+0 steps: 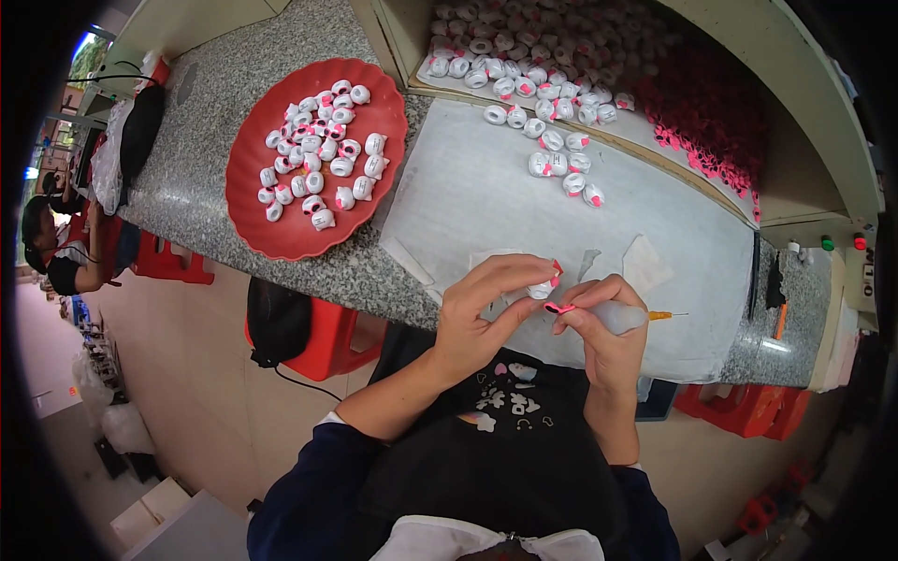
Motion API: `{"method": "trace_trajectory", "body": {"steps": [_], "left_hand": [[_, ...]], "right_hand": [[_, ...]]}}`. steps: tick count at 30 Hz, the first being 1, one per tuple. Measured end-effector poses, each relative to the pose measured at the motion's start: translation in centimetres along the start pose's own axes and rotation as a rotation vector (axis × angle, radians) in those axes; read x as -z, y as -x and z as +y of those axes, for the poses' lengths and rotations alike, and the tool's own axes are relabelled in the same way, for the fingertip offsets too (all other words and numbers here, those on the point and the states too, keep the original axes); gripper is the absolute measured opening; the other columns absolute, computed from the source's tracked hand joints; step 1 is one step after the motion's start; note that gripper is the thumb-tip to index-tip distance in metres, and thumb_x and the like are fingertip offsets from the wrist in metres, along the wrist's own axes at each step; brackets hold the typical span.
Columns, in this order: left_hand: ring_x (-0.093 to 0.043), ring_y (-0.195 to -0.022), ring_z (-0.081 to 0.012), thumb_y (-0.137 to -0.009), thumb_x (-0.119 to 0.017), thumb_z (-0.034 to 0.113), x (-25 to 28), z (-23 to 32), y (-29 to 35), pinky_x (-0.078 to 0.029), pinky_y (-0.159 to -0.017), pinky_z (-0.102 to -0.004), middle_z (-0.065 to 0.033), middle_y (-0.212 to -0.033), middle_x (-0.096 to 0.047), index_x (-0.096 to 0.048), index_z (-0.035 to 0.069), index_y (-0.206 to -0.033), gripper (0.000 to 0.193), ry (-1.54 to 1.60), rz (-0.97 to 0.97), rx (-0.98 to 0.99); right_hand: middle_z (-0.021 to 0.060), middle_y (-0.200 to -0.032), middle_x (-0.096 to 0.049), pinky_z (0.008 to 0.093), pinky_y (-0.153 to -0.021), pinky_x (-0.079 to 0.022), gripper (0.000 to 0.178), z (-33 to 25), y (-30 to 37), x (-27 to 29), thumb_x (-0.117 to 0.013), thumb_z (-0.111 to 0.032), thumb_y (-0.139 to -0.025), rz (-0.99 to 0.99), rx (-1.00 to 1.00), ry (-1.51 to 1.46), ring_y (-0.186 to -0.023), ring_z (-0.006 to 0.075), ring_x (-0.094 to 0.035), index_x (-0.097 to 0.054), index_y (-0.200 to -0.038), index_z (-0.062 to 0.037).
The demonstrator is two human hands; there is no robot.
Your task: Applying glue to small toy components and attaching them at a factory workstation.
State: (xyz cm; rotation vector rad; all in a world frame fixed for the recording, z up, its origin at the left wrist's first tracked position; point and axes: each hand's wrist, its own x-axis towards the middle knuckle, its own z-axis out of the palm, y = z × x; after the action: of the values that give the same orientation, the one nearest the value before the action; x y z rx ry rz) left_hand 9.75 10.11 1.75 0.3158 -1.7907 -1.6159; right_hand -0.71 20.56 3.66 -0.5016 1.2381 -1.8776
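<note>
My left hand (482, 309) pinches a small white bead-like piece (541, 290) with a pink spot at its fingertips. My right hand (603, 327) holds a clear glue bottle with an orange needle tip (645, 316) and also pinches a tiny pink part (559, 307) right beside the white piece. Both hands hover just above the near edge of a grey-white mat (486, 196) on the granite counter (210, 122). A round red tray (281, 238) to the left holds several finished white pieces with pink spots.
Loose white pieces (561, 164) lie on the mat's far side. A cream bin (795, 178) behind holds a heap of white pieces and a pile of pink parts (711, 122). Red stools stand under the counter. Another person (56, 252) sits far left.
</note>
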Motion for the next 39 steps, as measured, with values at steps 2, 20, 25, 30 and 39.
{"method": "trace_trajectory", "body": {"steps": [2,20,25,30,39], "left_hand": [[-0.05,-0.093,-0.0231,-0.064,-0.056,-0.009,-0.1,0.3,-0.2,-0.041,-0.077,-0.0295,-0.0147,-0.097,-0.053,-0.054,-0.002,-0.092,0.029,-0.048,-0.008,0.014],[-0.047,-0.097,-0.0187,-0.071,-0.053,-0.006,0.1,0.3,0.4,-0.038,-0.081,-0.0283,-0.0135,-0.103,-0.049,-0.053,-0.002,-0.096,0.025,0.561,-0.041,0.23],[-0.047,-0.098,-0.0189,-0.07,-0.054,-0.007,0.4,0.1,0.6,-0.036,-0.084,-0.03,-0.0133,-0.103,-0.049,-0.053,-0.002,-0.096,0.026,0.528,-0.103,0.176],[-0.048,-0.095,-0.0226,-0.068,-0.055,-0.006,0.2,0.2,0.7,-0.039,-0.079,-0.0305,-0.0189,-0.102,-0.049,-0.052,-0.003,-0.092,0.024,0.511,-0.084,0.231],[-0.05,-0.093,-0.023,-0.071,-0.053,-0.005,0.4,-0.2,0.9,-0.042,-0.078,-0.0304,-0.0186,-0.101,-0.05,-0.053,-0.004,-0.093,0.021,0.502,-0.153,0.238]], "right_hand": [[0.0127,-0.073,-0.054,0.024,-0.053,-0.045,0.012,0.0,-0.1,0.0,-0.06,0.006,-0.065,-0.012,-0.018,-0.011,-0.062,0.0161,-0.053,-0.05,-0.072,0.0021],[0.0044,-0.074,-0.051,0.0181,-0.058,-0.04,0.027,0.2,0.0,-0.6,-0.063,0.003,-0.063,-0.06,0.098,0.11,-0.065,0.008,-0.048,-0.05,-0.086,-0.0005],[0.005,-0.074,-0.054,0.0174,-0.056,-0.038,0.035,0.7,-0.1,0.1,-0.064,0.0,-0.064,-0.143,-0.035,0.079,-0.062,0.0071,-0.049,-0.051,-0.096,0.0005],[0.0034,-0.069,-0.054,0.017,-0.051,-0.038,0.03,0.2,0.0,0.0,-0.064,0.002,-0.063,-0.1,-0.041,0.096,-0.06,0.0069,-0.049,-0.054,-0.091,0.0005],[0.005,-0.074,-0.056,0.0172,-0.049,-0.038,0.026,0.5,0.4,0.2,-0.064,0.002,-0.063,-0.081,-0.029,0.146,-0.059,0.0071,-0.049,-0.056,-0.087,0.0009]]}}
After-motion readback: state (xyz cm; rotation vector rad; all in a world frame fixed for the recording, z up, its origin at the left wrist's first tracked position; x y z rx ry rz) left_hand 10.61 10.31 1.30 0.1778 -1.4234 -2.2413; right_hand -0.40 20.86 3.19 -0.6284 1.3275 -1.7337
